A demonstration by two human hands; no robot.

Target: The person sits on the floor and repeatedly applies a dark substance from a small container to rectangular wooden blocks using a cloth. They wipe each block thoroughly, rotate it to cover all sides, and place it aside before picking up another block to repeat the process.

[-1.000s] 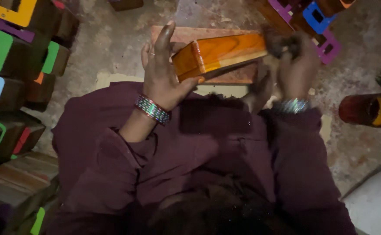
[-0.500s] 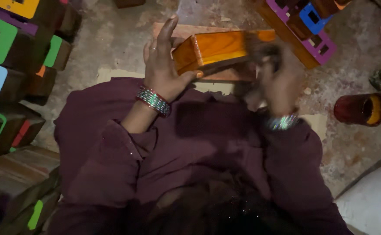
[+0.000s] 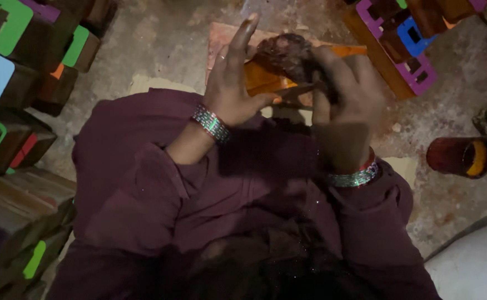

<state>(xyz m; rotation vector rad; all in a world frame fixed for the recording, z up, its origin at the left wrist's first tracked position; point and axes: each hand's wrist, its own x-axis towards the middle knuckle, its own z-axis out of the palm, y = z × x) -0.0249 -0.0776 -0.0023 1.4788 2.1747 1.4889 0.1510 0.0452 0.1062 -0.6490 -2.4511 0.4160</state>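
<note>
An orange varnished wooden block (image 3: 261, 78) is held above my lap. My left hand (image 3: 231, 83) props it from the left, palm against its side, thumb under it, fingers stretched upward. My right hand (image 3: 344, 94) is closed on a dark wad of cloth (image 3: 286, 54) that presses on the top of the block and hides most of it. This hand is blurred. Both wrists carry shiny bangles, and dark purple sleeves cover my arms.
Stacked dark wooden boxes with green, blue and purple cut-out faces (image 3: 1, 61) fill the left side. More of them (image 3: 402, 47) lie at the top right. A pinkish board (image 3: 221, 36) lies on the rough floor under the block. A dark red tin (image 3: 456, 156) stands at the right.
My right hand has slid with the cloth from the block's right end toward its middle, covering most of the orange surface. My left hand has stayed on the block.
</note>
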